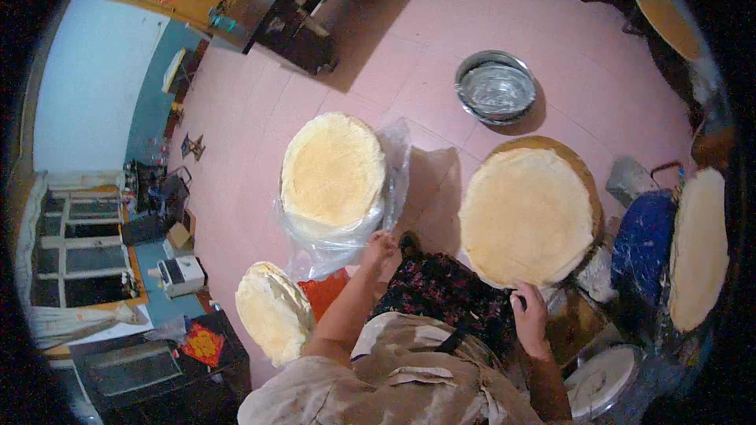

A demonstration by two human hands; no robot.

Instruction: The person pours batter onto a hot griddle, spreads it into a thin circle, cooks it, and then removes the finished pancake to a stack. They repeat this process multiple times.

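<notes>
A large round thin flatbread (525, 218) lies on a round wooden board (592, 189) before me on the right. At its near edge is my right hand (530, 314), with thumb and forefinger closed on the rim. To the left, a stack of round flatbreads (332, 171) rests in a clear plastic bag (331, 248), whose film is folded over the near part of the stack. My left hand (383, 245) is beside the bag's right near edge, fingers curled; whether they grip the film is hard to see.
A metal basin (496, 88) with whitish residue stands on the pink tiled floor (413, 71) ahead. Another flatbread stack (274, 313) is at lower left, near something red (325, 292). On the right are a blue item (641, 248), another pale round sheet (699, 251) and a round lidded pan (603, 382).
</notes>
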